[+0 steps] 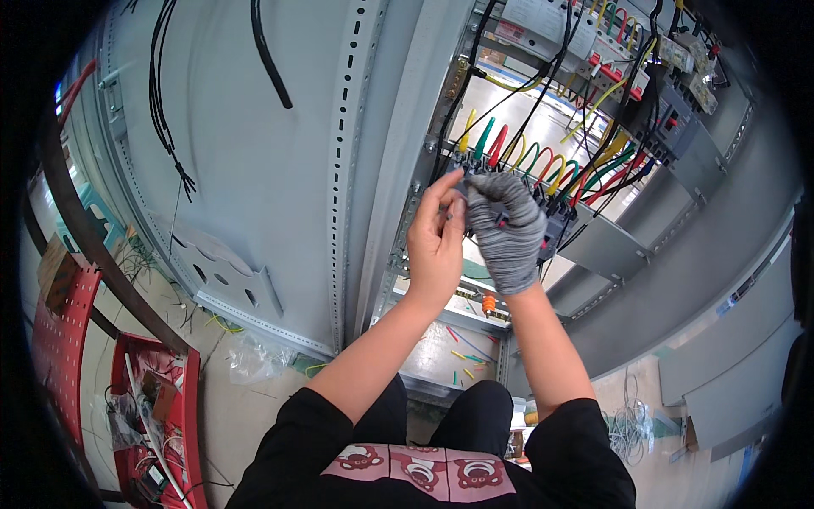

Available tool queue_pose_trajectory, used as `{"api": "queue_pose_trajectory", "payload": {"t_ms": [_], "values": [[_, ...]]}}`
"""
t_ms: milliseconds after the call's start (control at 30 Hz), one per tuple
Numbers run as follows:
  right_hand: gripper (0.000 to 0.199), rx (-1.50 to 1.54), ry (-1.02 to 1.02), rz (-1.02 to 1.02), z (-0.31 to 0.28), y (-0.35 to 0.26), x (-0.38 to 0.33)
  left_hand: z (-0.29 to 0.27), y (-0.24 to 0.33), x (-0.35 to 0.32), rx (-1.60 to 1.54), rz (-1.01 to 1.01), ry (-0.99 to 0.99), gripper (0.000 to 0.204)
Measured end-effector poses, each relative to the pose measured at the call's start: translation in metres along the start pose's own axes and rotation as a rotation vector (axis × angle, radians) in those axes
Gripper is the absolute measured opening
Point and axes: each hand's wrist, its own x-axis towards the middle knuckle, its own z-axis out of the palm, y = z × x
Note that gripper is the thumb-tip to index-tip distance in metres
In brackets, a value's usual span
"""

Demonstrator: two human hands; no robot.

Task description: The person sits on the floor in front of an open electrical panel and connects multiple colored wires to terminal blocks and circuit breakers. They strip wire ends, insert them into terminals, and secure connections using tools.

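Note:
My bare left hand [435,244] is raised in front of a row of dark circuit breakers [558,224] inside a grey electrical cabinet. Its thumb and fingers are pinched close to the left end of the row. Right beside it, my right hand [510,233] wears a grey striped knit glove, its fingers curled in toward the left fingertips. Whatever lies between the fingers of either hand is too small or hidden to name. Above them stand wire ends in yellow [466,131], green [484,139] and red [498,146] sleeves. More coloured wires loop along the row to the right.
Black cables hang across the upper breakers [612,75]. The cabinet's grey panel [254,187] fills the left. Coloured scraps [469,358] lie in the cabinet base near an orange insulator [489,304]. A red bin [193,407] stands lower left; coiled wire [629,420] lies lower right.

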Motion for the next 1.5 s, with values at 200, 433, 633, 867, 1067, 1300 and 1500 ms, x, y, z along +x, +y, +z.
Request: {"api": "queue_pose_trajectory", "payload": {"t_ms": [200, 433, 633, 867, 1067, 1300, 1500], "values": [[0.017, 0.145, 0.159, 0.075, 0.036, 0.014, -0.006, -0.009, -0.001, 0.020, 0.079, 0.060, -0.031, 0.043], [0.028, -0.023, -0.117, -0.109, 0.026, 0.007, 0.012, -0.021, -0.015, 0.036, 0.481, 0.335, 0.021, 0.029], [0.019, -0.508, -0.286, -0.218, 0.012, 0.033, 0.086, -0.020, -0.030, 0.035, 0.735, 0.278, 0.114, 0.039], [0.022, -1.308, -0.716, -0.189, 0.043, 0.032, 0.140, -0.029, -0.045, 0.020, 0.828, 0.336, 0.228, 0.044], [0.015, -1.449, -0.929, -0.220, 0.060, 0.041, 0.143, -0.025, -0.050, 0.030, 0.871, 0.364, 0.223, 0.044], [0.026, -1.046, -1.207, -0.117, 0.007, -0.006, 0.147, -0.024, -0.056, 0.037, 0.840, 0.345, 0.180, 0.043], [0.023, -1.047, -1.287, 0.463, -0.051, 0.027, 0.146, -0.020, -0.055, 0.042, 0.819, 0.404, 0.199, 0.039]]}}
